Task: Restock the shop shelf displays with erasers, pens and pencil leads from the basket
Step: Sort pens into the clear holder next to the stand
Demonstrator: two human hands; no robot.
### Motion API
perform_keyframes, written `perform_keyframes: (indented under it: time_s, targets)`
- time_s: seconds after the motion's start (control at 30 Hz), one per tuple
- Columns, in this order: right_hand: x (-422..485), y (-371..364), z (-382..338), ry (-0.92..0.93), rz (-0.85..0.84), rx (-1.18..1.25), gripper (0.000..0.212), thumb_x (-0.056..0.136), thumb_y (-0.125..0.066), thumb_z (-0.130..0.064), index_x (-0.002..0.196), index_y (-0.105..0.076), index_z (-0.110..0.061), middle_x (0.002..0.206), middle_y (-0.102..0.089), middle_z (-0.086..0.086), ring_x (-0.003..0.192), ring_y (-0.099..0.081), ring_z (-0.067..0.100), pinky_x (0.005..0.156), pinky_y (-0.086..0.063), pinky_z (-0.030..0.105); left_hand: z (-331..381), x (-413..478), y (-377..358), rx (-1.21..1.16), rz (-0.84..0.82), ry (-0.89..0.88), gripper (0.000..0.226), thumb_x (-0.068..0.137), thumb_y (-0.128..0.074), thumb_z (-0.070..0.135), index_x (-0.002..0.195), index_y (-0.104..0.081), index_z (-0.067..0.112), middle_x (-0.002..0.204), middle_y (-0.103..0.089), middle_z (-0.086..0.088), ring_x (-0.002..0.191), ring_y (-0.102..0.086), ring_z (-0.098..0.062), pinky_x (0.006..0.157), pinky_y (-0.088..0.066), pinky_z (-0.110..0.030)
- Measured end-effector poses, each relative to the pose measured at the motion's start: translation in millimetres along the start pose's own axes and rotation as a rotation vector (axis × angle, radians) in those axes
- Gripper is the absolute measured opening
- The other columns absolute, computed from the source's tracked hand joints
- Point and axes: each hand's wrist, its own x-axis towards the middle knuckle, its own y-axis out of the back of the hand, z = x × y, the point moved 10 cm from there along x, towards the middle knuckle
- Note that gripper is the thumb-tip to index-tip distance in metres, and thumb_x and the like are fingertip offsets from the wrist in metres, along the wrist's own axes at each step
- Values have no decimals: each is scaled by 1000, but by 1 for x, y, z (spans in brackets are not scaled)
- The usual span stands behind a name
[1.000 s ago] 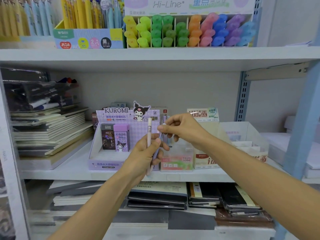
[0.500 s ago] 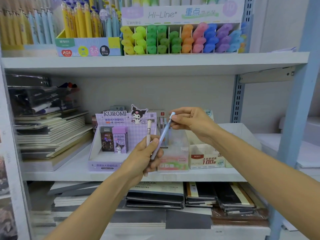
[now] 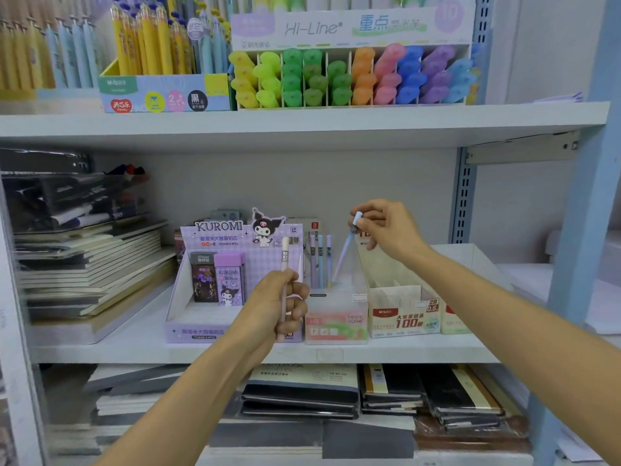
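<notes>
The hands are both busy: the right hand (image 3: pixel 386 230) pinches a slim pale-blue pencil-lead tube (image 3: pixel 345 255) tilted into the clear plastic display box (image 3: pixel 336 319), the left hand (image 3: pixel 275 307) grips an upright pale-pink lead tube (image 3: pixel 285 260), and the next move likely needs a straight, gentle drop.

Middle shelf (image 3: pixel 100 351), white and level. On it at nine o'clock, notebook stack (image 3: pixel 90 274); at centre, Kuromi box (image 3: pixel 208 317); just beside it toward three o'clock, clear box (image 3: pixel 336 326); next, lead box (image 3: pixel 403 319); farthest toward three, white box (image 3: pixel 470 264). Upper shelf (image 3: pixel 302 126) at twelve o'clock: pen box (image 3: pixel 161 94) at eleven, highlighter display (image 3: pixel 349 28) at one, side by side.
</notes>
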Motion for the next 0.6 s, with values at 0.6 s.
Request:
perform_keyframes:
  time_s: [0.6]
  targets:
    - [8,-35,6,143,-45,-342,16,90,-65,-7,105,-65,-13,88,-71,4,79,-68,12,64,-54,20,5,3,1,94,-111,-127,22,100,-51,19,101,-71,11,70,-51,0,51,-39,-10,40,-28,-19]
